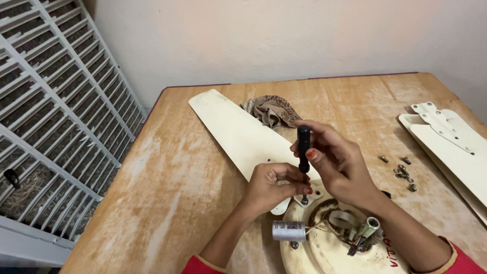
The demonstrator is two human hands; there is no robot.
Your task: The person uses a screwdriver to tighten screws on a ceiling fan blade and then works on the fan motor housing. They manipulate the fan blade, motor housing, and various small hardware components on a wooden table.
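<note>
We grip the black screwdriver (pixel 303 147) upright in our right hand (pixel 337 165), its tip on a screw (pixel 305 201) at the fan motor (pixel 324 243) on the desk (pixel 167 193), while our left hand (pixel 269 185) pinches the shaft to steady it over the blade (pixel 243 137).

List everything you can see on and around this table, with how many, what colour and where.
Table: one, worn brown wood, fills the view.
Fan blade: one, cream, on the table by the motor.
Spare blades: a stack, count unclear, cream, right edge.
Fan motor: one, cream, near edge.
Capacitor: one, silver cylinder, on the motor.
Screws: several, metal, loose right of the hands.
Cloth: one, brown patterned, far side.
Grille: one, white, left.
Screwdriver: one, black handle, upright.
Left hand: steadies the screwdriver tip.
Right hand: holds the screwdriver.
</note>
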